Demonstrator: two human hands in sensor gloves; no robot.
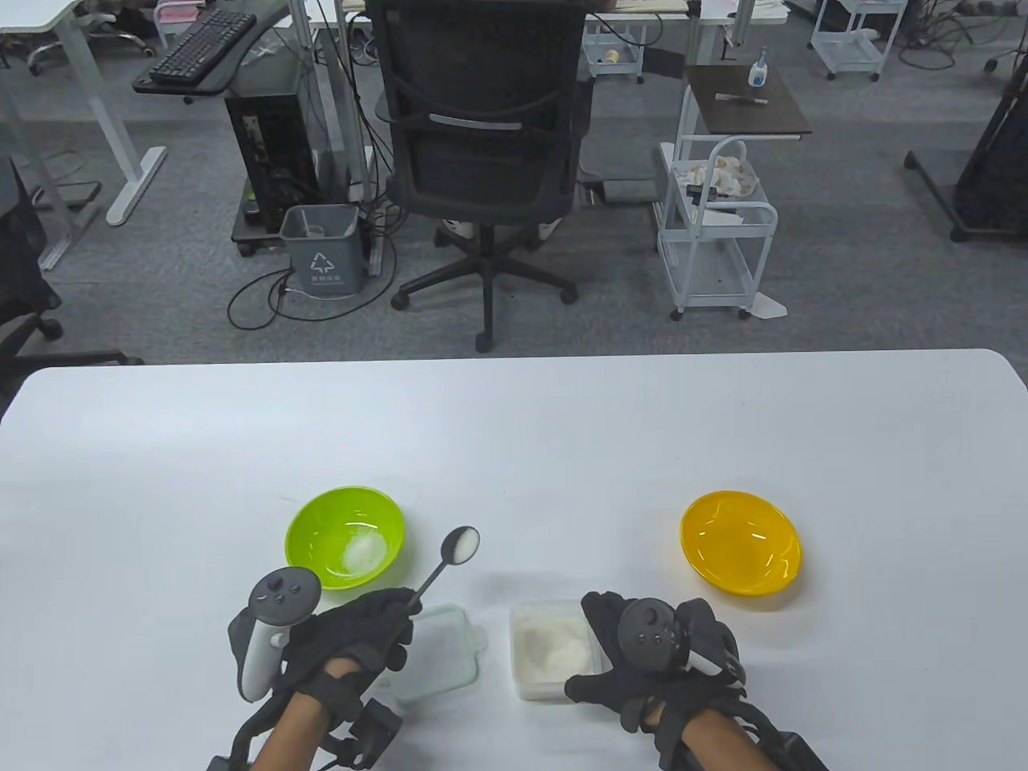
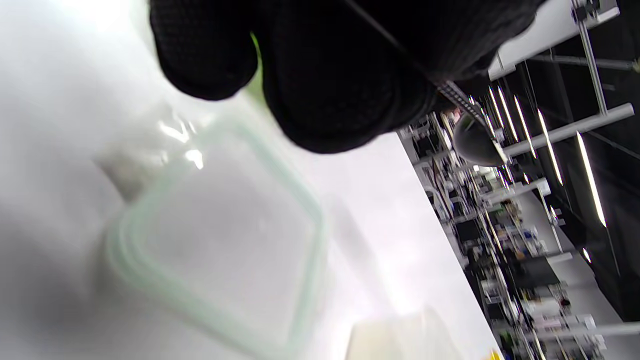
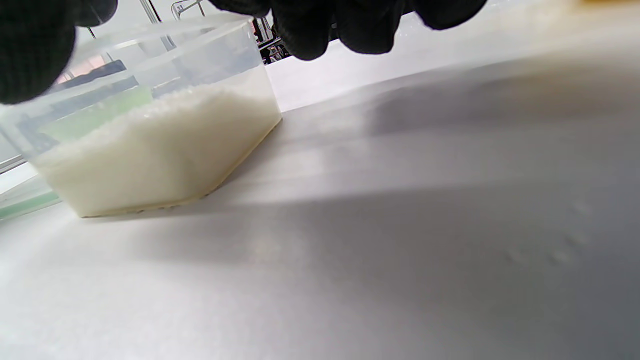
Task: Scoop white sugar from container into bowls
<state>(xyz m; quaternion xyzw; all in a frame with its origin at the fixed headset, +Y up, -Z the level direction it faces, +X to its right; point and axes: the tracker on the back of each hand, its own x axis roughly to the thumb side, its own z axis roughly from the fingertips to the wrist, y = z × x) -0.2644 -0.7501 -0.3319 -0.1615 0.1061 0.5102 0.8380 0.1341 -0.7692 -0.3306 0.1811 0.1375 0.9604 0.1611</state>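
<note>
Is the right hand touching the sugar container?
Touching. In the table view the right hand wraps the container's right edge; the right wrist view shows gloved fingertips against its clear wall.

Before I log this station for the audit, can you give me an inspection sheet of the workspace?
Surface: white table, bare where visible.
Job's things: sugar container open, part full; lid beside it; green bowl holds some sugar; yellow bowl empty; spoon loaded.
Clutter: nothing seen.
Grippers: left hand holds the spoon above the table; right hand steadies the container, fingers at its rim.
Cables: nothing seen on table; tangle on floor by bin.
Surroundings: office chair, cart, desks.
</note>
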